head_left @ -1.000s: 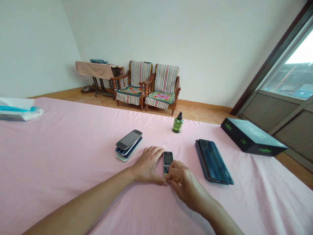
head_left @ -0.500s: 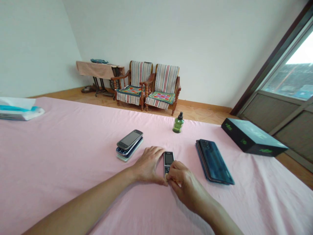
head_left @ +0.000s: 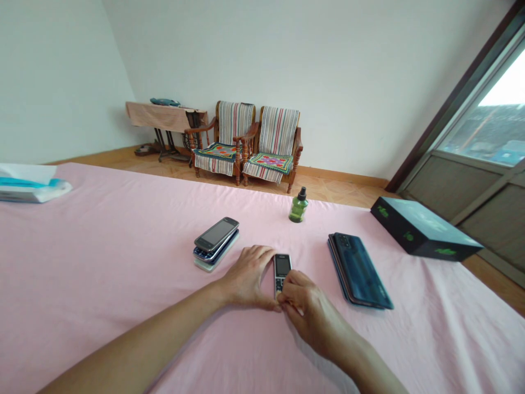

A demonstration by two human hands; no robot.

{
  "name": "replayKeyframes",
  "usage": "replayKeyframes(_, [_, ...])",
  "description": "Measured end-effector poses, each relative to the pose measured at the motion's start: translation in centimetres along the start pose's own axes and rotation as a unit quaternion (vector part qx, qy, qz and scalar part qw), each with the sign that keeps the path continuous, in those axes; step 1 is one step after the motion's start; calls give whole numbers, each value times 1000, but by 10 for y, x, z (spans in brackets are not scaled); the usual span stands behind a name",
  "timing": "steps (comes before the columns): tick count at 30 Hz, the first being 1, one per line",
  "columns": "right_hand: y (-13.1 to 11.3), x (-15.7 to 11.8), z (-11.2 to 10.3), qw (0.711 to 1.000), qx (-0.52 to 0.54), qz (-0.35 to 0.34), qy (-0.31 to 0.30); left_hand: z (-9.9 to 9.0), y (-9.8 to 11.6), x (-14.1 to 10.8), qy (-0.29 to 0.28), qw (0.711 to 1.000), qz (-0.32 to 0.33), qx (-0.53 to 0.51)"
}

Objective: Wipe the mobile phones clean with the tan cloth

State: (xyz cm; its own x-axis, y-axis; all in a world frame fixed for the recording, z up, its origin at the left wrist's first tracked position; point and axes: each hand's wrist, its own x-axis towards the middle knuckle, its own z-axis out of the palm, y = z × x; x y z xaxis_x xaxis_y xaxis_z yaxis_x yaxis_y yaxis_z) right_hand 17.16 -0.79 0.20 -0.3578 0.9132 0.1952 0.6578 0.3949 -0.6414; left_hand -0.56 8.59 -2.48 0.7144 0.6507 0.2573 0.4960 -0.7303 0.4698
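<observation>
A small keypad mobile phone (head_left: 283,266) lies face up on the pink cloth (head_left: 135,241), its dark screen toward the top and its lower keys partly covered. My left hand (head_left: 250,278) curves around its left side, fingertips at the upper end and thumb at the lower end, bracing it. Over the lower keypad, my right hand (head_left: 302,298) is closed in a pinch. A tiny yellowish bit shows by its fingertips, too small to name.
Stacked phones (head_left: 216,234) lie left of my hands, and dark blue smartphones (head_left: 361,271) lie to the right. A green bottle (head_left: 298,207) stands behind. A black box (head_left: 422,230) sits at the far right, a tissue pack (head_left: 35,191) at the far left.
Both hands keep nearly the same position around the keypad phone. The whole view has shifted very slightly; nothing else has visibly moved.
</observation>
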Motion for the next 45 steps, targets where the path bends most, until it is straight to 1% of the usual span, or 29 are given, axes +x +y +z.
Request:
replayKeyframes(2, [-2, 1, 2, 1000, 1, -6, 1, 0, 0, 0, 0, 1000, 3, 2])
replayKeyframes(4, [0, 0, -1, 1000, 7, 2, -5, -1, 0, -1, -3, 1000, 4, 5])
replayKeyframes(7, [12, -3, -11, 1000, 6, 27, -9, -1, 0, -1, -6, 1000, 1, 9])
replayKeyframes(9, [22, -5, -16, 999, -17, 39, 13, -1, 0, -1, -9, 1000, 0, 9])
replayKeyframes(11, [30, -4, -18, 997, -37, 42, 48, -1, 0, -1, -12, 1000, 0, 7])
replayKeyframes(14, [33, -1, -14, 995, -16, 32, 89, -2, -1, -1, -14, 1000, 1, 7])
replayKeyframes(16, [29, 2, -8, 995, 13, 19, 100, -2, -2, -1, -16, 1000, 3, 7])
replayKeyframes(20, [25, 6, 3, 996, 24, -10, 86, -1, -2, 0, -17, 1000, 3, 1])
replayKeyframes(22, [29, 9, 6, 996, 16, -18, 87, -1, -2, 0, -17, 1000, 2, -1])
replayKeyframes(25, [38, 17, 7, 994, -3, -26, 110, -2, -1, 0, -19, 1000, 3, 0])
replayKeyframes(30, [53, 39, 10, 991, -23, -29, 129, -4, 1, 0, -20, 1000, -2, -2])
replayKeyframes(34, [60, 56, 12, 990, -36, -29, 136, -4, 2, 0, -20, 1000, -5, -7])
replayKeyframes(37, [60, 63, 14, 989, -49, -23, 140, -4, 2, 0, -19, 1000, -3, -9])
replayKeyframes(40, [57, 65, 14, 988, -62, -21, 137, -4, 3, 0, -15, 1000, -3, -9])
replayKeyframes(45, [39, 55, 14, 991, -69, -32, 113, -5, 4, 0, -12, 1000, 1, -8])
